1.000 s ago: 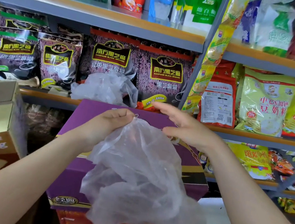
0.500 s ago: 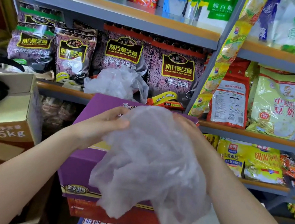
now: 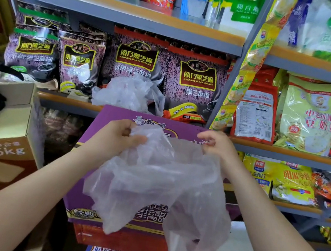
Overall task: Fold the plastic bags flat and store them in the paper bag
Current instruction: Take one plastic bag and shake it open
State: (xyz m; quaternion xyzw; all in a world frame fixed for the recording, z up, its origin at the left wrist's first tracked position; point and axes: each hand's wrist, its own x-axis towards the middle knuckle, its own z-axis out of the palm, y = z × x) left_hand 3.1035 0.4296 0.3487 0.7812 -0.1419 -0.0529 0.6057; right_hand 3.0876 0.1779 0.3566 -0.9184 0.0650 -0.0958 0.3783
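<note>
Setting: shop aisle, metal shelves point(image 3: 133, 22) stacked with packaged food; landmark, a purple carton point(image 3: 115, 121) standing in front of the middle shelf.

Item 1, plastic bag point(image 3: 156, 187): clear, crumpled, held in the air in front of the carton, its lower part hanging down over the carton's face.

Item 2, left hand point(image 3: 114, 136): pinches the bag's top edge toward the carton's left side.

Item 3, right hand point(image 3: 217, 145): pinches the same edge toward the carton's right side.

Change: half a second ago both hands sat close together round a bunched ball of plastic; now they are drawn apart, and the top edge runs between them as a line; the bag hangs longer and less balled.

Meaning, as judged: the bag is being opened out for flattening; no fold is made yet.

Item 4, spare bags point(image 3: 128, 93): loose heap on the shelf just behind the carton, awaiting folding.

Item 5, paper bag: not in view.
</note>
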